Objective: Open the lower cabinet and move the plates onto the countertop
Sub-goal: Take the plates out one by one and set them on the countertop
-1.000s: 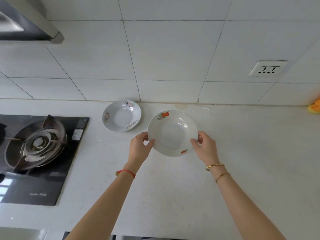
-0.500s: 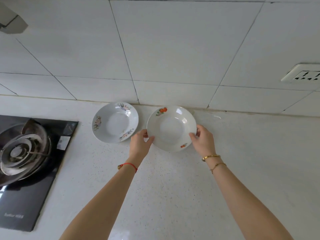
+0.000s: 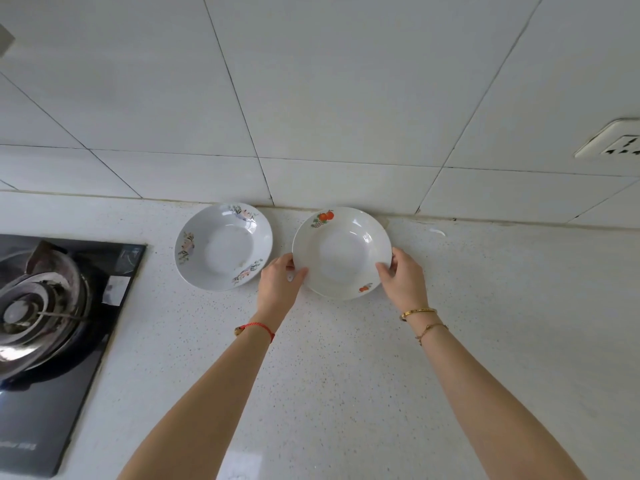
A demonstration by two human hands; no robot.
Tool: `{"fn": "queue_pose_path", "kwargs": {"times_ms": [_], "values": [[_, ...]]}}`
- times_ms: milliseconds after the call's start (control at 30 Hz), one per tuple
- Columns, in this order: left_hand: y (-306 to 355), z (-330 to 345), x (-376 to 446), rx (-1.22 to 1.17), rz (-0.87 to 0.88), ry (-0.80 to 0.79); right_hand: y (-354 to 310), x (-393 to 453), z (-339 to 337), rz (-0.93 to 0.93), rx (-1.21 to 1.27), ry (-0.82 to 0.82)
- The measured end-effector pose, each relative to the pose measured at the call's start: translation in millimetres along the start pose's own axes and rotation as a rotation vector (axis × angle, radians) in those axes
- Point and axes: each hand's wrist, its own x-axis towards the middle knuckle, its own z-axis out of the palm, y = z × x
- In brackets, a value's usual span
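A white plate with orange fruit prints rests low on the white speckled countertop, close to the tiled wall. My left hand grips its left rim and my right hand grips its right rim. To its left lies a second white plate with flower prints, flat on the counter and untouched, a small gap between the two. The lower cabinet is out of view.
A black gas stove with a metal burner fills the left side. The tiled wall rises just behind the plates, with a wall socket at the far right.
Both hands have carried the fruit-print plate away from me toward the wall and lowered it beside the flower-print plate. The view has shifted forward and upward.
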Motion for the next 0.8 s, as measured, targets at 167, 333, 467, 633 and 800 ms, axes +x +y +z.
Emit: {"fn": "queue_pose_path", "kwargs": {"times_ms": [167, 333, 467, 633, 800], "values": [[4.9, -7.1, -5.7, 0.063, 0.001, -0.008, -5.8, -5.1, -7.2, 0.048, -0.074, -0.024], [14.0, -32.1, -24.5, 0.134, 0.042, 0.065, -17.4, -25.2, -28.2, 0.004, -0.169, 0.024], [26.2, -63.0, -55.9, 0.195, 0.182, 0.144, -33.6, -52.6, -52.1, -0.149, -0.216, 0.045], [41.4, -100.1, -117.1, 0.263, 0.326, 0.229, -50.5, -105.7, -81.7, -0.325, -0.242, 0.093], [43.2, -125.2, -188.9, 0.313, 0.362, 0.265, -55.4, -164.7, -102.5, -0.392, -0.242, 0.118]]}}
